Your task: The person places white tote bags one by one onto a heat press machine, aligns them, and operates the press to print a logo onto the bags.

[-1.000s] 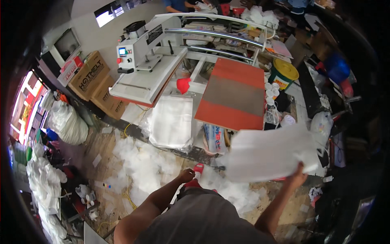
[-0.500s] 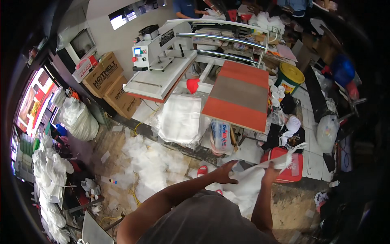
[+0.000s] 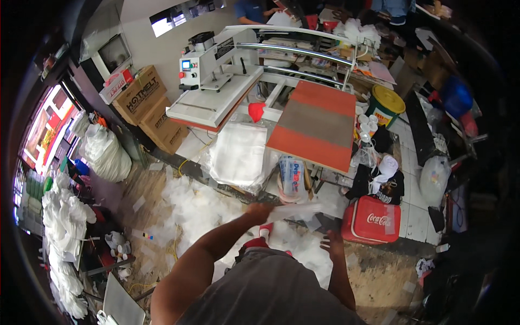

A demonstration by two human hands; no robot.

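Note:
My left hand (image 3: 260,214) is closed on one end of a thin white sheet (image 3: 295,210), seen almost edge-on and stretching to the right, blurred at its far end. I cannot tell whether it is film or cloth. My right hand (image 3: 332,247) is apart from it, lower and to the right, with its fingers spread and nothing in them. Beyond my hands is a heat press (image 3: 214,81) with an orange-red platen board (image 3: 309,127) that has a grey-brown middle band.
A stack of clear-wrapped white sheets (image 3: 238,154) lies below the press. A red cooler box (image 3: 372,219) stands right of my right hand. Loose white sheets (image 3: 195,216) litter the floor. Cardboard boxes (image 3: 141,97) and a yellow-lidded bucket (image 3: 388,100) stand farther off.
The white sheet has gone from my right hand to my left, swinging leftward. My right hand has opened and dropped left and down; my left hand has moved left and closed.

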